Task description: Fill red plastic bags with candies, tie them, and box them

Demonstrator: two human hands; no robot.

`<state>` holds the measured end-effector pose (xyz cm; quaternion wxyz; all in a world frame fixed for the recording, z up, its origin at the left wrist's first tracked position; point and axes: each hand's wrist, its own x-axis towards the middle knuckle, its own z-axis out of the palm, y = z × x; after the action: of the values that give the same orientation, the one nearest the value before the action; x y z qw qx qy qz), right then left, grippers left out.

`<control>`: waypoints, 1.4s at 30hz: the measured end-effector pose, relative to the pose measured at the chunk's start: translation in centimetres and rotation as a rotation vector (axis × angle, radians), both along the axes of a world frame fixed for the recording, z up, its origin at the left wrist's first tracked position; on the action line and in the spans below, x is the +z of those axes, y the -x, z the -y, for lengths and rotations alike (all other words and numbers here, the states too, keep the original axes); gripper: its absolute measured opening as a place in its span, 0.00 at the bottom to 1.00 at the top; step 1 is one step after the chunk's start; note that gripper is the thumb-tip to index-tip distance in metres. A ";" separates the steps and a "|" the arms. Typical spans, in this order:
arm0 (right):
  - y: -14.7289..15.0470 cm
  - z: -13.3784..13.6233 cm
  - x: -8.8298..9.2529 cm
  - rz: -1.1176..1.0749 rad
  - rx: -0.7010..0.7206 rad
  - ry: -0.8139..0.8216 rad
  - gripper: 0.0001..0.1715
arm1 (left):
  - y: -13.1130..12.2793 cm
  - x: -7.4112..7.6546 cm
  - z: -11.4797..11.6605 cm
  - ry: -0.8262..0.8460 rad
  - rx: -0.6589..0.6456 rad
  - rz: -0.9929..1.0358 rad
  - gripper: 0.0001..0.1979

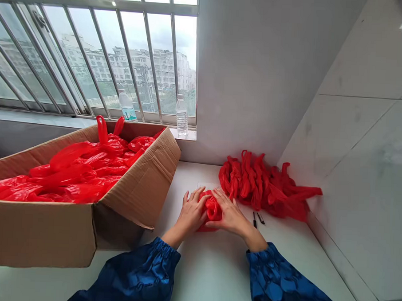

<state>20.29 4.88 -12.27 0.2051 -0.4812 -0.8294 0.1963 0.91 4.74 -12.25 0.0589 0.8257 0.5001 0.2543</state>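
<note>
A small crumpled red plastic bag (213, 208) lies on the white table between my two hands. My left hand (192, 211) rests against its left side, fingers slightly spread. Over its right side lies my right hand (229, 214), fingers apart and thumb stretched along the lower edge. Both palms face inward or down, with their undersides hidden. Just beyond my right hand is a long pile of bunched red plastic bags (262, 184).
A cardboard box (40, 232) full of red bags (87, 167) stands at the left. Two small dark tools (255, 220) lie right of my right hand. Clear bottles (181, 115) stand on the sill by the barred window. A tiled wall (363, 175) bounds the right.
</note>
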 end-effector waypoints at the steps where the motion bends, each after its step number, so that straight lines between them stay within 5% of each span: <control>1: 0.4 -0.2 -0.7 0.024 -0.012 -0.036 0.60 | 0.1 -0.5 -0.1 0.005 0.022 -0.027 0.27; 7: 1.0 -0.5 -2.3 0.125 -0.042 -0.194 0.58 | 0.4 -1.9 -0.7 0.024 0.045 -0.130 0.33; 15: 1.3 -0.2 -2.4 0.186 -0.047 -0.178 0.58 | 0.6 -2.7 -1.0 0.011 0.037 -0.172 0.30; 31: 1.7 0.5 -2.0 0.102 -0.048 -0.134 0.47 | 0.4 -2.3 -0.3 0.069 0.017 -0.087 0.23; 34: 1.2 1.1 -0.2 0.099 -0.020 -0.131 0.30 | 0.5 -0.6 0.8 0.064 -0.003 -0.063 0.15; 37: -0.5 2.0 2.8 0.070 0.013 -0.128 0.18 | 0.8 2.6 3.1 0.053 -0.045 -0.035 0.17; 42: -4.7 4.5 8.0 -0.161 -0.027 -0.111 0.30 | 3.2 9.5 8.9 0.067 -0.115 0.060 0.22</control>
<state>24.96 0.39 -4.27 0.3000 -0.4631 -0.8132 0.1850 -2.33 -4.11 -2.72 0.1157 0.8426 0.4581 0.2582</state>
